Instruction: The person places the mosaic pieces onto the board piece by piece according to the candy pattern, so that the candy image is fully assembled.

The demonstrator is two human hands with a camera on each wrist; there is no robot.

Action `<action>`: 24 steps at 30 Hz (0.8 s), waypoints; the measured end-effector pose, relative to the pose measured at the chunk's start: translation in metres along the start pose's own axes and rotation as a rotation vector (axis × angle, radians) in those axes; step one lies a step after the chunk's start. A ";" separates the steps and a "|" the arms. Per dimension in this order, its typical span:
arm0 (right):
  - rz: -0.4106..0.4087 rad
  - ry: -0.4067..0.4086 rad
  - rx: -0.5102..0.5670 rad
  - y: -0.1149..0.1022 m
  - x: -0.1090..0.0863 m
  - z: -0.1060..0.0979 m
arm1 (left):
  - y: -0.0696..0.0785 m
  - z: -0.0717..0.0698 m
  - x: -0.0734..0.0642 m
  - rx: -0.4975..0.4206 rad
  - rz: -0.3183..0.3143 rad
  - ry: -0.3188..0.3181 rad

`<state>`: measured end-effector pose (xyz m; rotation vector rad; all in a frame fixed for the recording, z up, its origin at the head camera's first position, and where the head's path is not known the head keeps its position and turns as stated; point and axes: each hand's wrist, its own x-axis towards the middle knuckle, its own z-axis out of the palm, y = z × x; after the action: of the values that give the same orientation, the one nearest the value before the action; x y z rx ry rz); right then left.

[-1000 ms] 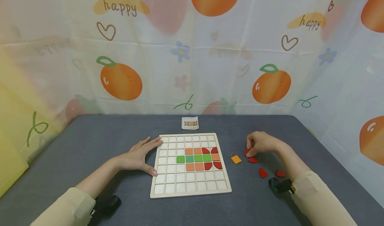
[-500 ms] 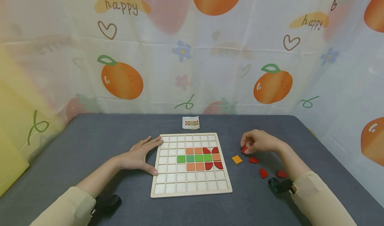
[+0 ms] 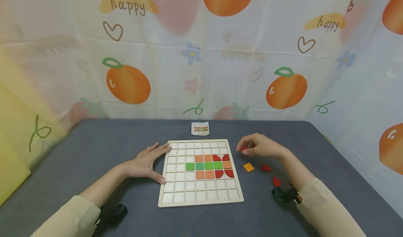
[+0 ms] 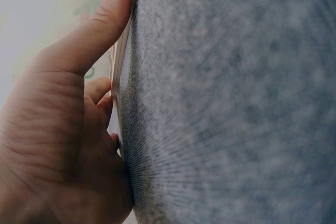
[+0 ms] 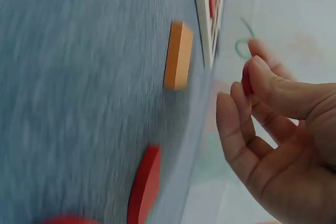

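Note:
A wooden grid board (image 3: 200,204) lies on the dark table with green, salmon and red tiles set in its middle rows. My left hand (image 3: 141,165) rests along the board's left edge, fingers spread, thumb and fingertips on the rim; the left wrist view shows the thumb (image 4: 102,22) against the edge. To the right of the board, my right hand (image 3: 259,146) pinches a small red tile (image 5: 246,78) between thumb and fingers, held above the table. Most of that tile is hidden by the fingertips.
An orange square tile (image 3: 248,167) lies right of the board. Loose red quarter-round tiles (image 3: 266,167) are scattered nearer the right forearm, one partly hidden by the wrist camera. A small printed pattern card (image 3: 200,129) lies behind the board. A patterned curtain (image 3: 220,72) hangs behind the table.
My right hand has lifted the red tile from among the loose ones and moved left toward the board with it. My left hand stays at the board's edge.

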<state>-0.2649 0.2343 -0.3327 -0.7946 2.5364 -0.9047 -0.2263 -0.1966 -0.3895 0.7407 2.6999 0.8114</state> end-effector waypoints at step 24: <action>0.036 0.102 0.223 -0.059 0.064 0.048 | 0.001 -0.001 0.000 -0.007 -0.010 -0.005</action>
<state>-0.2695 0.1353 -0.3372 -0.6483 2.4682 -1.2178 -0.2259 -0.1962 -0.3878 0.7267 2.6928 0.8151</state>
